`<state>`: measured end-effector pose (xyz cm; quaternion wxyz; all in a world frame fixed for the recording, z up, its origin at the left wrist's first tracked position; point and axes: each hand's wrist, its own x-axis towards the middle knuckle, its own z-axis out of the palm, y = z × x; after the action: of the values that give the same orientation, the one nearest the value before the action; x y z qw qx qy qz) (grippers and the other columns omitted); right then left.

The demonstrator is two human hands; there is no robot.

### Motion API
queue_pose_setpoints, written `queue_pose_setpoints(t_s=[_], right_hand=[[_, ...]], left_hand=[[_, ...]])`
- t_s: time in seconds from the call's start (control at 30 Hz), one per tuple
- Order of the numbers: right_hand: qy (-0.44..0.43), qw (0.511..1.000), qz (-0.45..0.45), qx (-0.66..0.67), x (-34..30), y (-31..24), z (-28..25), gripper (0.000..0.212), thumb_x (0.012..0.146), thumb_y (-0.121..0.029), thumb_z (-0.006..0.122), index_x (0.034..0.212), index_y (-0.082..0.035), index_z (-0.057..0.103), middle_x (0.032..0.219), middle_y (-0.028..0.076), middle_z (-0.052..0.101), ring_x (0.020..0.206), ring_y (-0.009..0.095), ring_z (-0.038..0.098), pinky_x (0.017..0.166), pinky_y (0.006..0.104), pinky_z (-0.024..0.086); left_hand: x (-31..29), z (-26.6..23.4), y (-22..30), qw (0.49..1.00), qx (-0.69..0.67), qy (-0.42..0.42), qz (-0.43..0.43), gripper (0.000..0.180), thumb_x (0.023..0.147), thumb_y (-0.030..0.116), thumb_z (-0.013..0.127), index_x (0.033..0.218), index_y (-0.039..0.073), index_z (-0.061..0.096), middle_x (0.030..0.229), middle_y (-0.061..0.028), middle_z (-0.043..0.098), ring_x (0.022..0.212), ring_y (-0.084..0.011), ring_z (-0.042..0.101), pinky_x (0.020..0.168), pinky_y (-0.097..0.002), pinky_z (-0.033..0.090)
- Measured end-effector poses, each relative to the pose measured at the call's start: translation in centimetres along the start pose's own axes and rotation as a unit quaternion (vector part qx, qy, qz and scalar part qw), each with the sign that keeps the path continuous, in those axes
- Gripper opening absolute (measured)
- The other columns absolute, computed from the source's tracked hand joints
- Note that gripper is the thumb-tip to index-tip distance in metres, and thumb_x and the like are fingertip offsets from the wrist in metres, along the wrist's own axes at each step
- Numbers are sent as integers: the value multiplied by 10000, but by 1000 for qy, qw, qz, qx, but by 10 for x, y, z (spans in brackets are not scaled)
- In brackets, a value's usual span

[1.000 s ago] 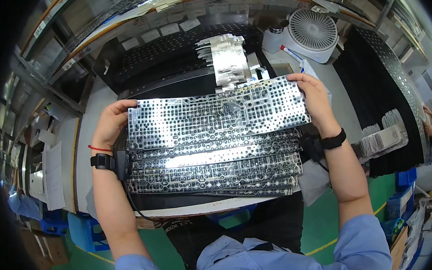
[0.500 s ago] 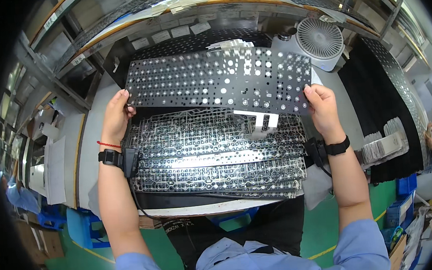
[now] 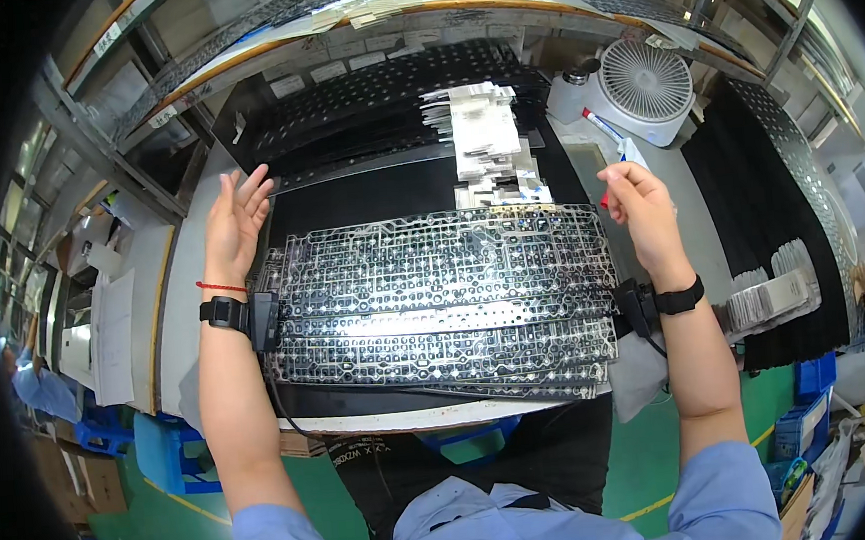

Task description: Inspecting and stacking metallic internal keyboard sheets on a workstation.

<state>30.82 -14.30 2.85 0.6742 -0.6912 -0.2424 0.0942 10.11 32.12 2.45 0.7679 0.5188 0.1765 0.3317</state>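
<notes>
The sheets [image 3: 444, 294] lie in an uneven stack on the bench [image 3: 443, 416] between the forearms; they look thin, light and bendy — likely to sag mid-span, slide on their glossy faces and crease if pinched hard, so the short left and right ends seem the best hold. The left hand [image 3: 237, 223], fingers loosely spread, is empty near their far left corner, while the right hand [image 3: 639, 205] curls beside something red [image 3: 605, 200] — whether gripped, I cannot tell.

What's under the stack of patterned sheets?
A black surface shows past the near edge of the patterned sheets, with a white table edge nearer the person. Whatever is directly beneath them is covered.
</notes>
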Motion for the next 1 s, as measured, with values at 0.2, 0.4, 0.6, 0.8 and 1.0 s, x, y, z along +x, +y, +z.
queue_pose_setpoints(t_s=[0.2,0.4,0.6,0.8,1.0], right_hand=[[-62,976,30,-206,5,23,-4,306,923,-199,669,1139,15,634,908,18,645,818,95,571,751,245,480],[-59,966,10,-252,3,34,-6,357,905,-189,685,1182,29,625,907,33,642,781,94,565,734,252,485],[-50,984,1,-170,8,23,-8,257,928,-87,629,1167,7,646,883,-6,615,774,65,527,727,218,447],[21,996,-72,-43,7,16,-6,171,961,-54,582,1110,-2,647,869,-37,589,771,38,505,716,195,417],[62,995,-82,-11,13,21,-9,161,961,-41,580,1104,4,639,904,-29,572,760,28,512,694,183,411]], left_hand=[[7,-19,0,996,76,-35,-8,400,1032,303,488,1334,42,516,1155,-76,648,922,-119,616,766,-227,489],[6,-17,-4,993,99,-54,-35,350,1025,278,501,1278,44,557,1114,-50,658,889,-102,614,740,-215,483],[-1,-10,-1,985,145,-71,-58,348,1024,280,502,1271,42,560,1113,-59,664,889,-102,619,749,-221,485],[-6,1,-1,975,181,-86,-97,349,1028,278,493,1264,31,561,1107,-56,665,850,-81,591,752,-218,477],[-5,-4,-4,955,243,-144,-87,301,999,194,543,1258,42,567,951,24,647,760,-33,534,685,-190,428]])
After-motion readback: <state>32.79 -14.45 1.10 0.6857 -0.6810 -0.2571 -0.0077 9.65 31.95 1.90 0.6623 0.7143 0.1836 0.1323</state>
